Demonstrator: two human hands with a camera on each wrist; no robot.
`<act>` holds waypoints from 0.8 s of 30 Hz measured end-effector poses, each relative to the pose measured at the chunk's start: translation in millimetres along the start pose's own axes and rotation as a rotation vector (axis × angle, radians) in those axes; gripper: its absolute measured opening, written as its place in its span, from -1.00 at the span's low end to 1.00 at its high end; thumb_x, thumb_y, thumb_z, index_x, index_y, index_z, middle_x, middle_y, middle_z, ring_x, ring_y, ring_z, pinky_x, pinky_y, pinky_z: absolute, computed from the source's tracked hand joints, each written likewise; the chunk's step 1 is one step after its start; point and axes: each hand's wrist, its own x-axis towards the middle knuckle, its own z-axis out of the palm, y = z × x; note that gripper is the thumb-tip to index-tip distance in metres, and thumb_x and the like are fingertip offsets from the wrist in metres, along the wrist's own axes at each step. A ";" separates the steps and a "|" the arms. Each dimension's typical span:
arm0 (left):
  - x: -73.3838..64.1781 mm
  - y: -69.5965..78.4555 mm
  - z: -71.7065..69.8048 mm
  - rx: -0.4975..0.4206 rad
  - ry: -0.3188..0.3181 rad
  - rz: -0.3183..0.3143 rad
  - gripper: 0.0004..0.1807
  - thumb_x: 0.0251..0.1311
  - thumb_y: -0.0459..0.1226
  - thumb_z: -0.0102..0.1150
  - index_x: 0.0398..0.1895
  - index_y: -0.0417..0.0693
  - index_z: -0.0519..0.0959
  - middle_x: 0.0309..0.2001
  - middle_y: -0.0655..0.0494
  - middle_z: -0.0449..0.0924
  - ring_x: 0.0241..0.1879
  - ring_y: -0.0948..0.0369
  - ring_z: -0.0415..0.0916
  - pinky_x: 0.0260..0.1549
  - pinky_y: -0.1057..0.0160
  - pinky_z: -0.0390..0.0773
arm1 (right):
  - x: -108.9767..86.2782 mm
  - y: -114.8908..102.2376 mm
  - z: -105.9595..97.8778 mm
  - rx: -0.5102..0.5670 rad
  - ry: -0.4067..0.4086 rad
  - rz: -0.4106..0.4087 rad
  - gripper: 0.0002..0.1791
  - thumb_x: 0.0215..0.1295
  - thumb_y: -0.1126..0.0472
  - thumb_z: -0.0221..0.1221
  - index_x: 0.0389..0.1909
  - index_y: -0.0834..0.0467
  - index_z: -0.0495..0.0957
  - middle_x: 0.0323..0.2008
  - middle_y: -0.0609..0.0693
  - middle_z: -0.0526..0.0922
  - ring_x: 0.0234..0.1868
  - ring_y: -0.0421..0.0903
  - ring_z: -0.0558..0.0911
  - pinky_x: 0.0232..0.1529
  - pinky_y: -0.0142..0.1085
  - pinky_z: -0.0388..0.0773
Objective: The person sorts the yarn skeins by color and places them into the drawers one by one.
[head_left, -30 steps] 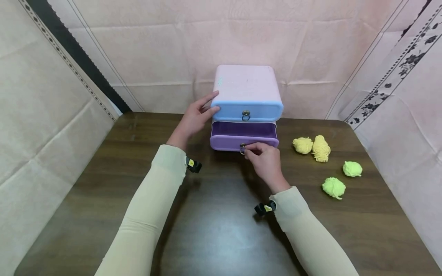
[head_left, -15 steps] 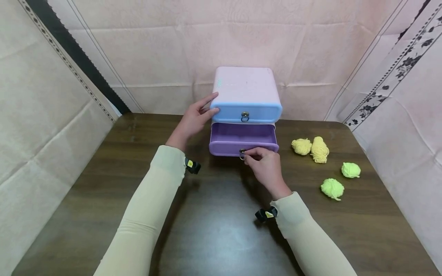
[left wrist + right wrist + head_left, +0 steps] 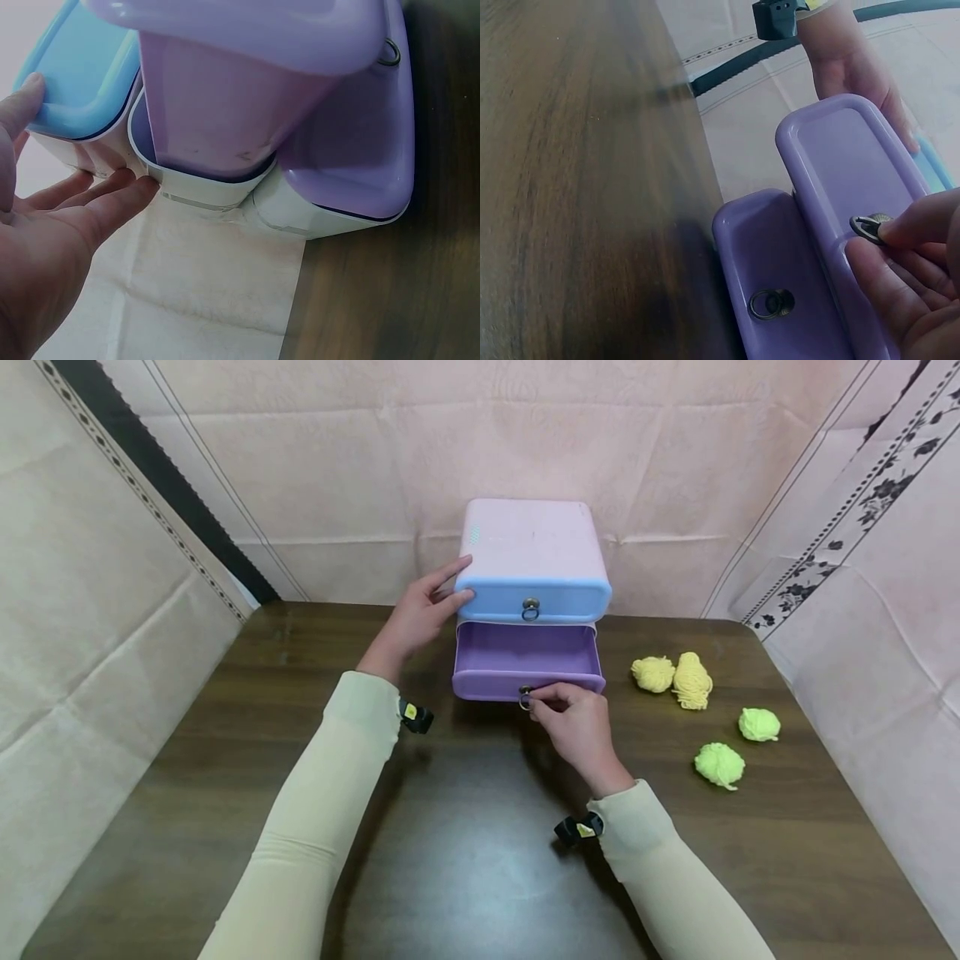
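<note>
On the far left, pale cloth (image 3: 90,568) with a dark band (image 3: 178,485) running slantwise down to the back corner of the brown wooden table (image 3: 465,868). Next, a cream left sleeve (image 3: 296,835), with a small black camera (image 3: 416,717) at the wrist. Beyond the cuff, the left hand (image 3: 414,620), fingers apart and mostly straight, thumb against the side rim of the blue drawer (image 3: 495,599), fingertips along the pale casing, clamped on nothing.

At centre, toward the back edge of the table, a pale pink cabinet (image 3: 532,539) of three stacked tiers. On top, the blue drawer, closed, with a metal ring handle (image 3: 531,612) hanging at the middle of its front. Below that, the purple drawer (image 3: 487,685), pulled well out toward the person, interior visible from above. Underneath, per the wrist views, the bottom drawer (image 3: 772,247), also purple, closed, with a ring of its own.

Just right of centre, the right hand (image 3: 573,722), thumb and forefinger together, pinching the ring pull (image 3: 859,228) of the purple drawer. Farther right on the table, two yellow yarn bundles side by side, one round (image 3: 653,674), one longer (image 3: 692,682); then two green yarn balls, the nearer (image 3: 719,765) slightly apart from the farther (image 3: 759,725). At far right, more cloth with a dark floral border (image 3: 888,493).
</note>
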 end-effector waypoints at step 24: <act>8.4 -13.1 -2.3 0.028 -0.002 -0.007 -0.42 0.29 -0.05 0.17 0.34 0.61 0.30 0.49 0.22 0.15 0.36 0.10 0.34 0.30 0.06 0.40 | -8.6 -2.2 -10.9 -0.155 0.016 -0.080 -0.89 0.23 0.16 0.30 -0.26 0.05 0.72 -0.30 -0.06 0.77 -0.31 -0.17 0.70 -0.25 -0.20 0.69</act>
